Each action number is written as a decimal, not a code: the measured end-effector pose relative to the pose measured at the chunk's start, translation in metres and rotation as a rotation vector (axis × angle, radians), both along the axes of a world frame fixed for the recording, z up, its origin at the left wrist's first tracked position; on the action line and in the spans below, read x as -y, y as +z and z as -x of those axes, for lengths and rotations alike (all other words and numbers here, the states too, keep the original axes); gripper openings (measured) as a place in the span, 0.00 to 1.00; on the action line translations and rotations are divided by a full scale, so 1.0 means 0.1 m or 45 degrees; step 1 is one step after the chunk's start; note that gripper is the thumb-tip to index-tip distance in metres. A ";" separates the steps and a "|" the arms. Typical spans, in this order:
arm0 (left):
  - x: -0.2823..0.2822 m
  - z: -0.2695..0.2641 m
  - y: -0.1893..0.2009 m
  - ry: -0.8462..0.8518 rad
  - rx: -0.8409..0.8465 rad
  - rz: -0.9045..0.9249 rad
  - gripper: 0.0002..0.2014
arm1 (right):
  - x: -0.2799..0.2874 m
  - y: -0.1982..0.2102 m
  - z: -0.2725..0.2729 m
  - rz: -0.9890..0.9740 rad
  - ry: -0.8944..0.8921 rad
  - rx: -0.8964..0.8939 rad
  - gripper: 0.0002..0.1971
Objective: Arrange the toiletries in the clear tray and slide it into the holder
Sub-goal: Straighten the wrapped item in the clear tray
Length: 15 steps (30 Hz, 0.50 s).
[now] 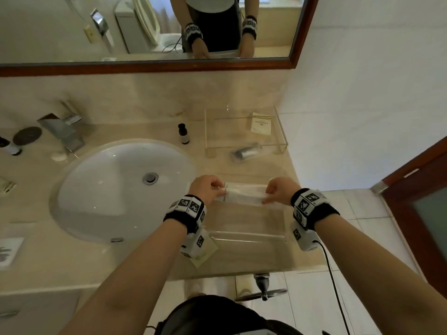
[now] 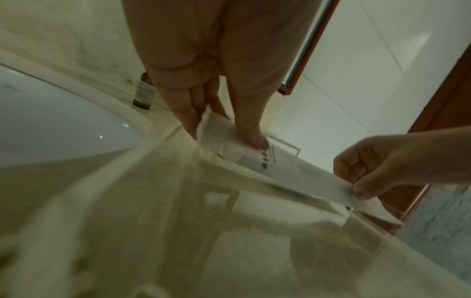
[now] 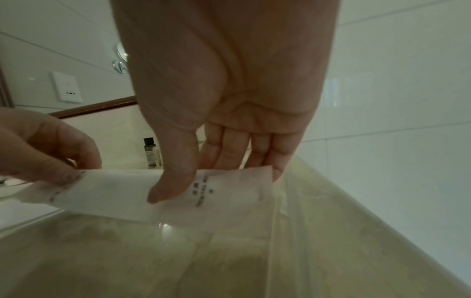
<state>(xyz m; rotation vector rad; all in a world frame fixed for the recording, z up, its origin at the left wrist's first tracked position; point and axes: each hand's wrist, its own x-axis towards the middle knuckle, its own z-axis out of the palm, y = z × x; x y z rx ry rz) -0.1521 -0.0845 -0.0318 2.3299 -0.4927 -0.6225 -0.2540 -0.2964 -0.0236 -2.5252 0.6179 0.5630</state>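
Observation:
Both hands hold a long white paper packet [image 1: 244, 193] with small printed text, level above the clear tray [image 1: 246, 235] near the counter's front edge. My left hand [image 1: 219, 189] pinches the packet's left end and my right hand [image 1: 268, 194] pinches its right end. In the right wrist view the thumb lies on top of the packet [image 3: 229, 193] with the fingers behind it. The clear holder [image 1: 281, 143] stands behind the tray against the wall, with a small white box [image 1: 260, 123] on it. A dark wrapped item [image 1: 246, 153] lies at its front. A small dark bottle [image 1: 183, 134] stands left of it.
The white sink basin [image 1: 116, 189] fills the counter left of the tray, with a faucet [image 1: 63, 129] behind it. A cream sachet [image 1: 205, 255] lies under my left wrist. The counter ends just right of the tray; a wooden door [image 1: 420, 209] is beyond.

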 end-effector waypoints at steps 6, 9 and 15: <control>-0.02 0.03 -0.05 -0.138 0.137 -0.104 0.11 | -0.08 0.00 -0.01 0.046 -0.045 -0.002 0.18; 0.00 0.04 -0.10 -0.188 0.233 -0.160 0.12 | -0.10 -0.02 -0.01 0.081 -0.055 -0.015 0.19; 0.01 0.05 -0.17 -0.281 0.476 -0.241 0.11 | -0.16 -0.04 -0.01 0.259 -0.007 0.035 0.20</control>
